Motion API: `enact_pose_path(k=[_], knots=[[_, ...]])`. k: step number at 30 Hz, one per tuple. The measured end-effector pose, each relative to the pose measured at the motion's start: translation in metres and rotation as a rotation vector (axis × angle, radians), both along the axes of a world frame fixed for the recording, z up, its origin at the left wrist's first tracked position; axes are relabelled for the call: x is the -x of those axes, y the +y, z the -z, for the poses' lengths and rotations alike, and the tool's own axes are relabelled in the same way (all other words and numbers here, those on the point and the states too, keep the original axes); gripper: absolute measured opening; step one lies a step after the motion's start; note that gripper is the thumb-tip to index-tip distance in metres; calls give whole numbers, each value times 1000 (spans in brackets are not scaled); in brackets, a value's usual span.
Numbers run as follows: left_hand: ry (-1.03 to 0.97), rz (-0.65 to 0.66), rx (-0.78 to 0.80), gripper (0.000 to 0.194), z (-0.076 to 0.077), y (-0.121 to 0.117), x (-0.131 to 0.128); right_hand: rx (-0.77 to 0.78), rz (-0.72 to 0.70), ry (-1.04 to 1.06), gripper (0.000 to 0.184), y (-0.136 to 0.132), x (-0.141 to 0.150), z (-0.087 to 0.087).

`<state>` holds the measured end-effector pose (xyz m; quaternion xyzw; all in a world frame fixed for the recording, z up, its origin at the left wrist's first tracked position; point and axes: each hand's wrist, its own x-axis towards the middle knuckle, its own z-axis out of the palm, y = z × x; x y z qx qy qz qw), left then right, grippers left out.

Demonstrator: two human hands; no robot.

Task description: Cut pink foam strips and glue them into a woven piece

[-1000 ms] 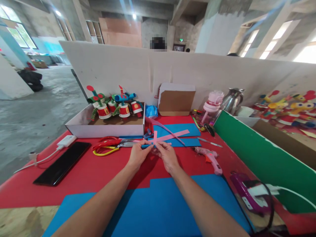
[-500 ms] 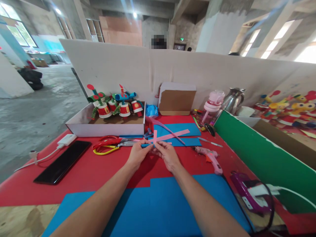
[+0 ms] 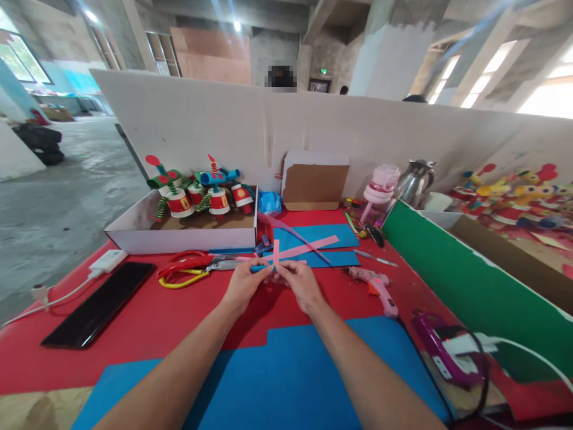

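Observation:
My left hand is closed around a short, narrow blue paper piece, a strip or thin roll; I cannot tell which. Close beside it, my right hand pinches the lower end of a pink paper strip, which stands upright where the two hands meet. Fingers partly cover the join between blue and pink. Just beyond the hands, a longer pink strip lies slanted over blue paper sheets. Red-and-yellow-handled scissors rest left of my left hand.
A pink glue gun and a pen-like tool lie to the right. At the left are a black phone and a white box of paper-cup figures. A green-sided box, purple power strip and cables border the right side.
The view has shifted slightly, so the whole scene sits a little further left. Both hands keep the same hold on the blue and pink pieces, with only slight finger movement.

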<state>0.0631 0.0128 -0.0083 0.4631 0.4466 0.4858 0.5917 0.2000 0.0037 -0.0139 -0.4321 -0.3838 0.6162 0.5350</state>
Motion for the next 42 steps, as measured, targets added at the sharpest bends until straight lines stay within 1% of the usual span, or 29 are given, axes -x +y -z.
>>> enact_pose_path(k=[3,5,7,10,11,13,16,20,25,28,32,35,38,42], knots=[[11,-4,-4,37,-1,0,1,-20,-10,-39,33,-1,0,-2],[25,-19,-2,40,-2,0,2,-20,28,-64,32,-1,-1,-2],[10,-77,-19,42,-2,1,2,-1,92,-63,31,0,-1,-2],[-63,-161,-61,43,-4,1,2,34,149,35,33,1,-1,-2],[-74,-157,-65,43,-4,1,1,38,158,76,34,1,-1,-3],[-58,-103,-56,45,-5,0,-1,33,170,150,37,-1,2,-4],[-23,-30,-57,44,-5,-2,-4,18,156,202,37,-4,7,-6],[41,-53,-89,40,-2,-2,-2,28,121,177,35,-8,11,-7],[176,-66,-146,35,-1,2,2,65,101,81,33,-5,7,-4],[121,-57,-135,38,-3,2,2,57,93,55,31,-3,6,-4],[34,-52,-103,42,-5,0,1,9,90,83,29,-5,8,-6],[40,-82,-117,43,-4,1,1,1,89,75,29,-7,9,-7],[63,-82,-141,43,-2,2,2,10,91,71,31,-7,8,-6],[35,-86,-122,42,-1,3,2,23,81,65,32,-6,7,-5]])
